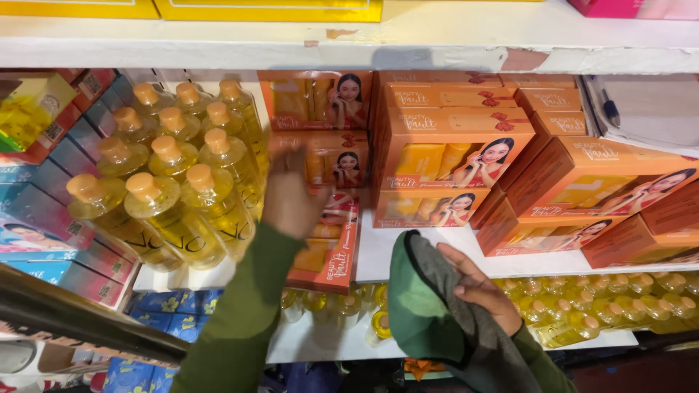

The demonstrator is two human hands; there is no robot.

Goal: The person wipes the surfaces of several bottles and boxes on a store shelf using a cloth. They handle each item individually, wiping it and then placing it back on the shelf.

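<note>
My left hand (291, 195), in a green sleeve, reaches onto the middle shelf and rests against a stack of orange cosmetic boxes (331, 156) beside the yellow oil bottles (175, 182). One orange box (331, 251) below the hand is tipped forward and sticks out over the shelf edge. My right hand (477, 287) is lower, in front of the shelf, with a grey-green cloth (426, 302) in its grip.
More orange boxes (451, 142) are stacked to the right, some lying tilted (597, 178). The white shelf board (408, 251) shows between them. Small yellow bottles (590, 306) fill the shelf below. Blue and red boxes (44, 211) stand at left.
</note>
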